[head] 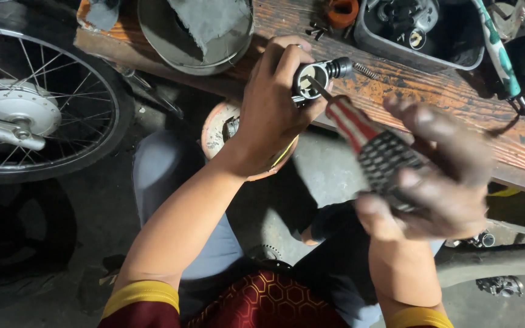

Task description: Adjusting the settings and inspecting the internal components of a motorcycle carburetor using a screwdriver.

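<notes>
Left hand (271, 106) clasps a small round metal carburettor part (311, 81) above the worn wooden tabletop (432, 91); right hand (439, 173), fingers curled, grips a red-striped black-handled screwdriver (366, 143), shaft slanting up-left, tip in the part's bore.

Left arm: bare forearm rising from the lower left of the frame toward the upper middle, yellow-cuffed dark red sleeve at the bottom edge.
Left hand (273, 103): upper middle of the frame, back of the hand toward the camera, fingers curled shut around a small metal part (313, 79), thumb and forefinger at its round end.
Right arm: short stretch of forearm coming up from the lower right, yellow cuff just showing at the bottom edge.
Right hand (439, 176): right of centre, blurred, palm side up, fingers closed loosely about the handle of a screwdriver (369, 143).
Hands together: near each other, not touching, the left higher in the frame.
</notes>
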